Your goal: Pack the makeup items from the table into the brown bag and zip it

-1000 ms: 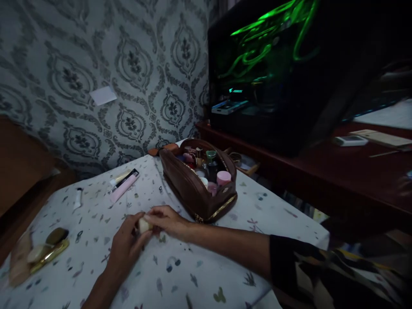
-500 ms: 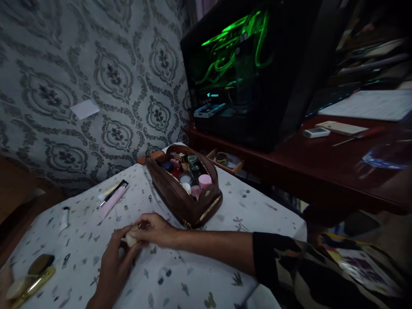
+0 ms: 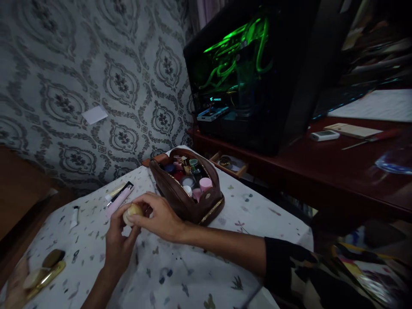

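Both hands meet over the patterned tablecloth (image 3: 180,274) around a small round cream jar (image 3: 132,212). My left hand (image 3: 118,245) cups the jar from below with curled fingers. My right hand (image 3: 159,219) pinches its top from the right. Just behind them stands an open brown cosmetic bag (image 3: 188,201) packed with several small jars and bottles, among them a pink-lidded one (image 3: 205,183).
On the cloth lie a pink tube with a black-capped stick (image 3: 118,197), a small white tube (image 3: 74,214) and a gold compact (image 3: 45,274) at the left edge. A dark red desk (image 3: 322,171) carries a green-lit computer case (image 3: 244,77) at right.
Both hands have lifted the jar off the cloth and brought it closer to the bag. The view has shifted a little.
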A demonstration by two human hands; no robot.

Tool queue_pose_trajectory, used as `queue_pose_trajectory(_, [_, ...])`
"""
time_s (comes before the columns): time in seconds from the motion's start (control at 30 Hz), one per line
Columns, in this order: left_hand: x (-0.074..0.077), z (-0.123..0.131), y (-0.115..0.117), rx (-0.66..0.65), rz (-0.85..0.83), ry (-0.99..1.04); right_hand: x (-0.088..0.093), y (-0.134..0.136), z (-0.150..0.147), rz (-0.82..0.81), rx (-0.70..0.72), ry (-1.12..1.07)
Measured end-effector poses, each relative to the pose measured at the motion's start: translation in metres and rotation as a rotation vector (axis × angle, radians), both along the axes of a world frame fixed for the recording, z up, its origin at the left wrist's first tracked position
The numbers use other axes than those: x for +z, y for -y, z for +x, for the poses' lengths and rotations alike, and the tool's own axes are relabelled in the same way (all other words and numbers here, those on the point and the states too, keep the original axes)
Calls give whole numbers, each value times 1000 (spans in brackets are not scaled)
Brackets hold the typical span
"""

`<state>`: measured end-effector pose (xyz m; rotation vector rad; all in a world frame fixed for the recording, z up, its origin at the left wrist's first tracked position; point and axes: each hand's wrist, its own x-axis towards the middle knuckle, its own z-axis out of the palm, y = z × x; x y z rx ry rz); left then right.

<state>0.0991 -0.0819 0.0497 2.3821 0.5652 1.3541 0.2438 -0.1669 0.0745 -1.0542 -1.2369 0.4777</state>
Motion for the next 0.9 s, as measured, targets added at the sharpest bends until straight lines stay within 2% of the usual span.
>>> queue_pose_trajectory(0.2, [31,33,14,-50,52,109,40,25,21,214,-65,78])
queue_pose_trajectory(0.3, [38,50,24,-80,81,-18,52,35,40,242,-119,83])
queue_pose_trajectory(0.37, [40,61,29,-79,188,-133,56,41,56,230,-143,77])
queue_pose_trajectory(0.47, [40,73,36,-155,431,-290,58,47,86,200,-189,90])
queue_pose_trajectory(0.53, [38,78,39,-211,527,-359,58,50,105,179,-235,124])
queue_pose_trajectory(0.7, [31,78,42,-168,522,-355,53,54,138,171,-299,186])
queue_pose_trajectory(0.9, [25,77,45,-170,485,-306,44,51,157,162,-321,282])
